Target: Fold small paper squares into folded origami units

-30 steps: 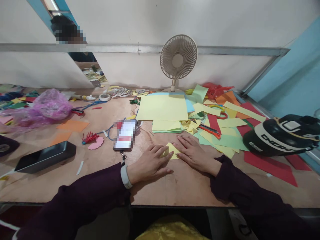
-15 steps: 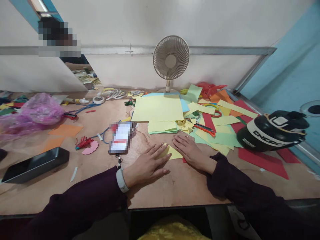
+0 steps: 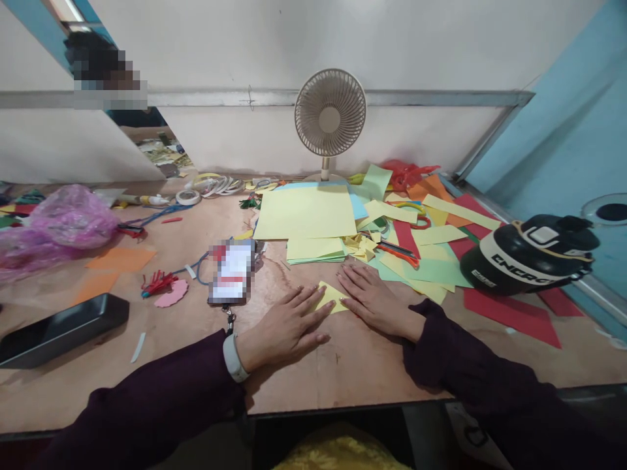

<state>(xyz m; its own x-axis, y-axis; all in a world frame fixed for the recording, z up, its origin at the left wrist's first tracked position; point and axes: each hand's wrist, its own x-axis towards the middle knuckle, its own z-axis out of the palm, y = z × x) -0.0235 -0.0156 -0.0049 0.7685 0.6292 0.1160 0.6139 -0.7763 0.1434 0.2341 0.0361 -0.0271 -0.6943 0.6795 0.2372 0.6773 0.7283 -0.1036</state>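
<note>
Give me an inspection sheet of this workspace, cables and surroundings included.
Surface: wooden tabletop, with faint marks.
Work things: small yellow paper, partly covered.
Clutter: loose coloured papers and black bottle at right; pink plastic bag at left.
Hands: left hand flat over the paper's left part; right hand flat, fingertips at its right edge.
Cables: blue cords at left; whether electrical, cannot tell.
Surroundings: fan before a pale partition; another person seen through a gap.
</note>
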